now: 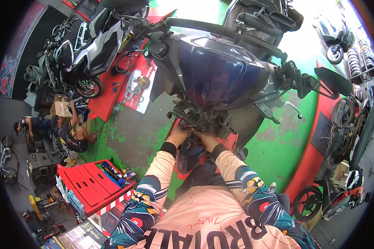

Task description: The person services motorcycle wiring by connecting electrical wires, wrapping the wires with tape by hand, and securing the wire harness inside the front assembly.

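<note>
In front of me stands a scooter with a dark blue front cowl (220, 76), its lower front stripped to black brackets and wiring (191, 116). Both my hands reach in beneath that cowl. My left hand (178, 136) is closed at the left side of the opening, with its fingertips against dark parts. Close beside it, my right hand (206, 139) has its fingers bent inward among the same parts. Whatever the fingers grip is too small and dark to make out. A front wheel (188, 162) shows below my hands.
A red tool cart (85, 189) with bottles and tools stands at the lower left. Removed metal parts and a spring lie on a white board (138, 89). Two people crouch at the far left. A brake lever (294, 108) and mirror (334, 81) stick out right.
</note>
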Available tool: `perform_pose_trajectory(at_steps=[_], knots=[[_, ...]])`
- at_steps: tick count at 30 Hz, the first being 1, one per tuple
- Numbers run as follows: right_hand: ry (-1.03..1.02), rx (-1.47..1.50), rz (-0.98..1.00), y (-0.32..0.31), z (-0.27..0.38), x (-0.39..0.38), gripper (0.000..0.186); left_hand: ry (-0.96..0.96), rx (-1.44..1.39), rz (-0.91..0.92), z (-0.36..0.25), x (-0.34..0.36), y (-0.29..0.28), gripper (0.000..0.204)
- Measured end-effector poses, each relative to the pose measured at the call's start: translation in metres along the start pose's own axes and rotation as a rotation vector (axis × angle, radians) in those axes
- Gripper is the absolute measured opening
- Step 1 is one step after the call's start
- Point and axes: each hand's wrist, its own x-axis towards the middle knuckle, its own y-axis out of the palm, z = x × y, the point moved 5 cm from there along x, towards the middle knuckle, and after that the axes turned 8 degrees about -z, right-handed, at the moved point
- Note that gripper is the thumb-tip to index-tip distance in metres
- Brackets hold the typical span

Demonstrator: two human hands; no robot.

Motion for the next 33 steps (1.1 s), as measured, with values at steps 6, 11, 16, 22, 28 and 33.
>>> perform_pose_trajectory(at_steps=[6,11,16,22,28,33], knots=[[-0.552,-0.5,-0.222,-0.021,0.012,0.017,0.028,0.078,-0.005,0.014,0.006,0.012,0.004,0.025],[-0.501,-0.415,-0.243,-0.005,0.026,-0.017,0.026,0.164,0.234,-0.181,0.008,0.006,-0.013,0.015],[-0.278,0.02,-0.069,0.0,0.02,-0.013,0.023,0.23,0.302,-0.242,-0.006,-0.007,-0.01,0.017],[-0.376,-0.084,-0.028,0.001,0.025,-0.002,0.018,0.24,0.251,-0.256,-0.032,-0.03,-0.005,0.017],[-0.301,-0.074,-0.088,0.008,0.026,-0.014,0.017,0.195,0.184,-0.232,-0.02,-0.03,-0.006,0.016],[-0.232,0.159,-0.023,0.006,0.026,-0.024,0.02,0.199,0.131,-0.185,-0.021,-0.03,-0.001,0.015]])
